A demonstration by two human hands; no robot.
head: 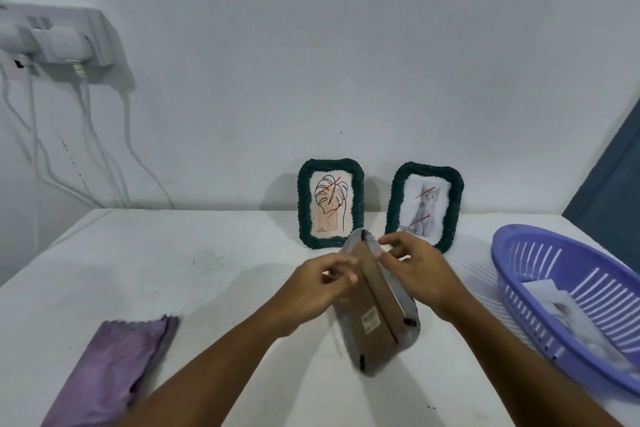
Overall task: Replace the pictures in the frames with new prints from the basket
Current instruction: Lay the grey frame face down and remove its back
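A grey-rimmed picture frame (375, 308) is turned with its brown cardboard back towards me, just above the white table. My left hand (320, 288) grips its left edge with curled fingers. My right hand (414, 262) pinches the upper right rim. Behind them two dark green woven frames stand against the wall: one with a leaf drawing (330, 203), one with a kitten photo (424, 206). A purple plastic basket (540, 319) at the right holds loose prints (568, 312).
A folded purple cloth (110, 367) lies at the front left of the table (173, 270). A wall socket with plugs and hanging white cables (59, 42) is at the upper left. A dark panel (613, 191) stands at the far right.
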